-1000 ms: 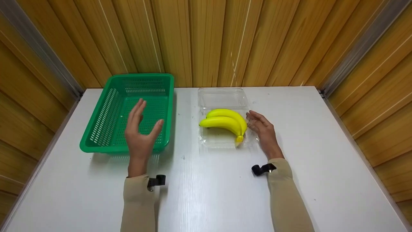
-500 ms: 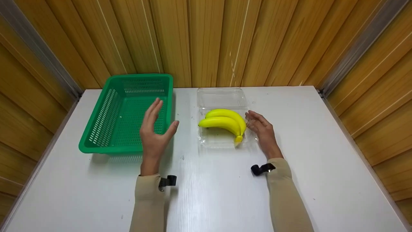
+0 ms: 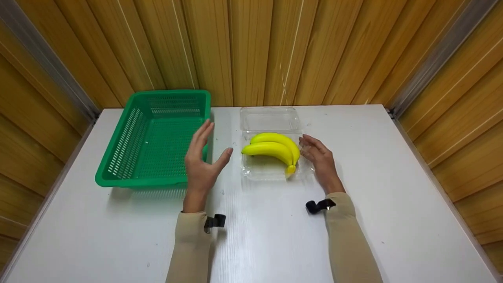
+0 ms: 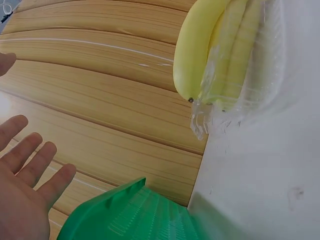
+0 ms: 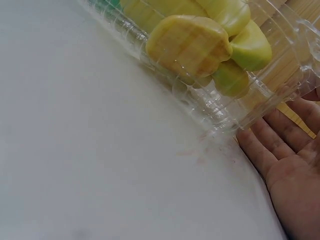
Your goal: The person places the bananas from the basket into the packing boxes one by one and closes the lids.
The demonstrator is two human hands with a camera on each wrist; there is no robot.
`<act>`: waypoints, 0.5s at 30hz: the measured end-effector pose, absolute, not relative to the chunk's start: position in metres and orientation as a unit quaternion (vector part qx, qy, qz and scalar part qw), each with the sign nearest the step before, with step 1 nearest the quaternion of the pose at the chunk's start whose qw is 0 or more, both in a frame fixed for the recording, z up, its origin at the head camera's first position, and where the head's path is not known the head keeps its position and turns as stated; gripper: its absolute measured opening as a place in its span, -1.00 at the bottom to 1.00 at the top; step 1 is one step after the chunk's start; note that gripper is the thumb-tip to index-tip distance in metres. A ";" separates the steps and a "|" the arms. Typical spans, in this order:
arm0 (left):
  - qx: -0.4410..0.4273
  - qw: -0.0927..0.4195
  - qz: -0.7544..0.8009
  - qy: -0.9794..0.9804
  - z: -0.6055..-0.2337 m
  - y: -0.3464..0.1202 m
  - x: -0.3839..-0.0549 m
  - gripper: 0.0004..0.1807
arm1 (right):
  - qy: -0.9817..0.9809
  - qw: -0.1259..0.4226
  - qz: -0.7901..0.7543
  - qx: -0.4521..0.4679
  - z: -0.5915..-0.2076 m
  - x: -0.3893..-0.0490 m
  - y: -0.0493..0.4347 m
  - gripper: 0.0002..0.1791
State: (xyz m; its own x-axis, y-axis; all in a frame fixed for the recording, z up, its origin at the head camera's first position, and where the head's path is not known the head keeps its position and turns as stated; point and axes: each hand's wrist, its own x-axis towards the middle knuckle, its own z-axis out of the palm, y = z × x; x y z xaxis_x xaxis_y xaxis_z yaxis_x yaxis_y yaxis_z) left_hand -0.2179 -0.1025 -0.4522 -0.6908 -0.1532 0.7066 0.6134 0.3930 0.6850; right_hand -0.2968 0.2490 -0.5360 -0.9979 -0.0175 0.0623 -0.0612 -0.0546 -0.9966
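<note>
Has the left hand (image 3: pixel 201 167) spread, near the right side of the green basket (image 3: pixel 157 151). Touches the right side of the clear container (image 3: pixel 270 119) with the right hand (image 3: pixel 321 160); cannot tell whether pinching it. Has the yellow bananas (image 3: pixel 271 149) lying inside the container, stem toward the near right.

Left arm (image 3: pixel 191 243): one, beige sleeve to the cuff, reaching forward, slanting slightly inward.
Left wrist (image 3: pixel 194 201): bare.
Left hand (image 3: pixel 202 169): fingers (image 4: pixel 57 185) extended and spread, pointing forward; thumb (image 3: pixel 223 158) held well apart from them; grasping nothing.
Right arm (image 3: pixel 349 239): one, beige sleeve, angled inward.
Right wrist (image 3: pixel 334 184): bare.
Right hand (image 3: pixel 320 159): turned inward; fingers nearly straight, close together; palm visible in wrist view.
</note>
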 end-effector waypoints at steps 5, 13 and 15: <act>-0.157 0.356 -0.530 -0.754 -0.452 -0.094 -0.219 -0.23 | -0.685 0.016 0.727 0.034 -0.537 -0.297 0.250 -0.46; -0.150 0.337 -0.547 -0.751 -0.456 -0.084 -0.223 -0.24 | -0.691 0.017 0.722 0.039 -0.537 -0.297 0.250 -0.47; -0.148 0.332 -0.551 -0.751 -0.458 -0.080 -0.224 -0.25 | -0.693 0.018 0.720 0.038 -0.537 -0.296 0.250 -0.47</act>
